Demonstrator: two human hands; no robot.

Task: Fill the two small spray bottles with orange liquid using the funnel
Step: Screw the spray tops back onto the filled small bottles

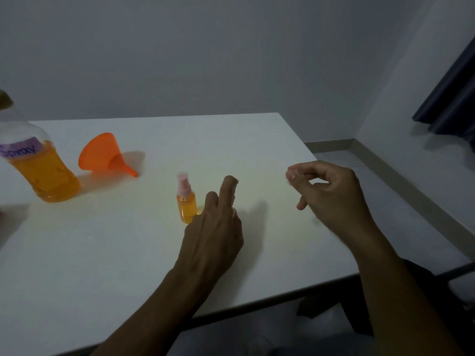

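A small spray bottle (186, 201) full of orange liquid stands capped at the table's middle, with a pink sprayer under a clear cap. Just to its right, my left hand (216, 227) grips a second small bottle (233, 211). That bottle is almost wholly hidden; only a sliver of orange and pink shows past my fingers. My right hand (334, 194) hovers above the table further right and pinches a small clear cap (291, 176) between thumb and fingertips. The orange funnel (102, 155) lies on its side at the back left.
A large clear bottle (41, 170) with orange liquid and a purple "Spray" label stands at the far left, beside the funnel. The white table (128, 265) ends close on the right, with floor beyond. A dark curtain (452, 98) hangs at the right wall.
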